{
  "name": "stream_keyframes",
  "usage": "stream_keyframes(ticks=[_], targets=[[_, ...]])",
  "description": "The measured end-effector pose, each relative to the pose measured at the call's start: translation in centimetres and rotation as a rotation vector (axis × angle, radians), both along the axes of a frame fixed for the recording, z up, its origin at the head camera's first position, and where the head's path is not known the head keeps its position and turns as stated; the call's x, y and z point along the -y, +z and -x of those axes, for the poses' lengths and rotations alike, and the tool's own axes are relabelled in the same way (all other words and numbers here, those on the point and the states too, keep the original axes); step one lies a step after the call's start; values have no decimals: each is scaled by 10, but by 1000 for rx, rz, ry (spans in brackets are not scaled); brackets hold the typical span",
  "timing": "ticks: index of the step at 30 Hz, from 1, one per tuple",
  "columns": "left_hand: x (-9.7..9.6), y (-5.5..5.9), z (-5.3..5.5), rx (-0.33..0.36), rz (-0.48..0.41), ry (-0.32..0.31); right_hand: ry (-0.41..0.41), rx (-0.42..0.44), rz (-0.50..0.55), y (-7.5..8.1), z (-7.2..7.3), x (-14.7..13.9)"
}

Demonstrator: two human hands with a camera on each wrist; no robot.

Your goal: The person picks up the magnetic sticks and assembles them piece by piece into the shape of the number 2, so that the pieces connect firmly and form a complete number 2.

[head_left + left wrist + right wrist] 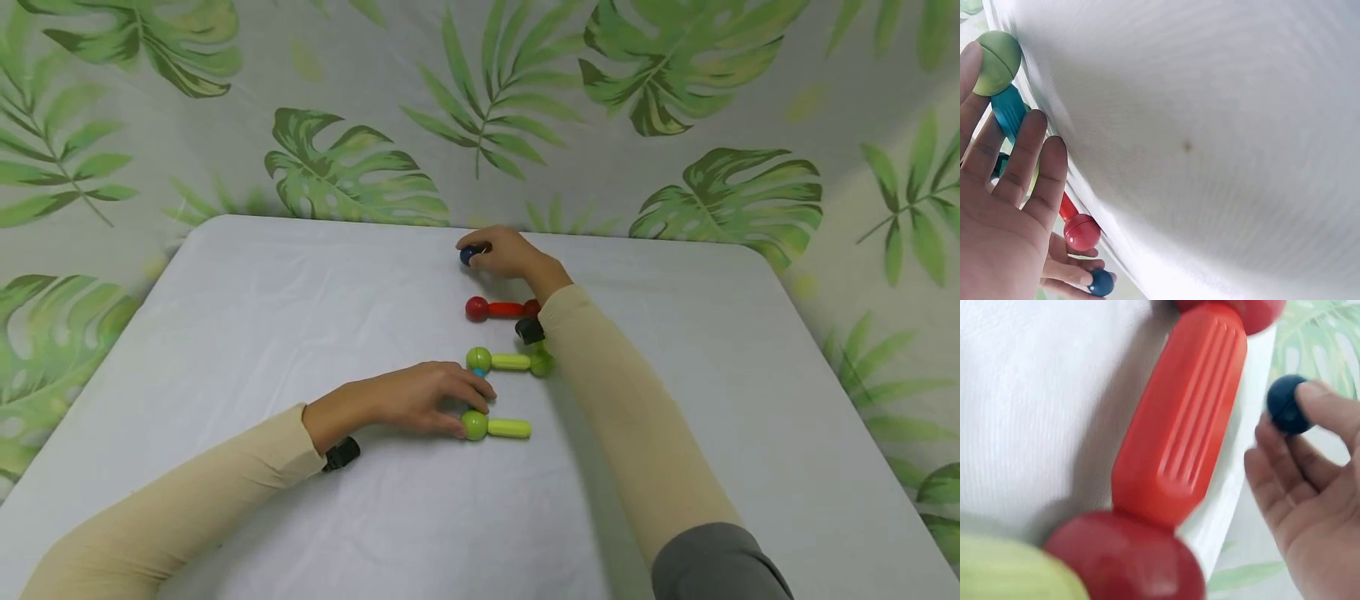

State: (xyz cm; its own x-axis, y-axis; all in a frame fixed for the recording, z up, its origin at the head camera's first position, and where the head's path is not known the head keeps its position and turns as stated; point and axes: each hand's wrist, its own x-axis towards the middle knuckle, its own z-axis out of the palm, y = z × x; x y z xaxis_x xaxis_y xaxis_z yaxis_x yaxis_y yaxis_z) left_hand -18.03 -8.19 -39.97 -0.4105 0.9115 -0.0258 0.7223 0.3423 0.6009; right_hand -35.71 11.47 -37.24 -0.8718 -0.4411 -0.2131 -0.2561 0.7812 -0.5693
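Near the table's far edge my right hand [501,252] pinches a dark blue ball [1286,404] between thumb and fingers. Closer in, my left hand [423,398] holds a light green ball [474,425] with thumb and fingertips; its other fingers reach over a blue stick [1008,111] joined to that ball. A yellow-green stick [510,428] points right from the held ball. The blue stick leads up to another green ball [478,359], joined by a yellow-green stick [512,362] to a further green ball [541,362], partly behind the right wrist.
Between the green pieces and the right hand lies a red stick [506,309] with a red ball [477,308] at each end. A white cloth covers the table [300,283]. Behind it hangs a leaf-patterned curtain [510,83]. My right forearm crosses over the right side.
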Motion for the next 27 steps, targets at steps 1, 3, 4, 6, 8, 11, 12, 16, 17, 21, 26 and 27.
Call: stream_keyframes(ticks=[1,3,4,6,8,11,12,16,17,21,26,27], targets=[[0,0,0,-1,2,0,-13,4,40,0,0,-3],[0,0,0,0,8,1,-37,27,117,-2,1,-9],[0,0,0,2,10,1,-49,45,154,-2,2,-12],[0,1,0,7,13,0,-72,82,208,-3,3,-18],[0,1,0,10,16,-1,-90,105,236,-4,4,-22],[-1,2,0,9,14,-4,-99,110,253,-4,4,-27],[-1,2,0,10,13,-4,-99,105,254,-4,4,-28],[-1,3,-1,7,13,-1,-104,94,251,-3,4,-30],[-1,3,-1,6,14,0,-106,92,246,-3,4,-30],[-1,2,-1,6,16,3,-112,86,224,-2,3,-31],[-1,1,-2,10,20,7,-103,81,192,1,0,-35],[-1,1,-2,11,21,8,-103,78,182,2,-1,-37]])
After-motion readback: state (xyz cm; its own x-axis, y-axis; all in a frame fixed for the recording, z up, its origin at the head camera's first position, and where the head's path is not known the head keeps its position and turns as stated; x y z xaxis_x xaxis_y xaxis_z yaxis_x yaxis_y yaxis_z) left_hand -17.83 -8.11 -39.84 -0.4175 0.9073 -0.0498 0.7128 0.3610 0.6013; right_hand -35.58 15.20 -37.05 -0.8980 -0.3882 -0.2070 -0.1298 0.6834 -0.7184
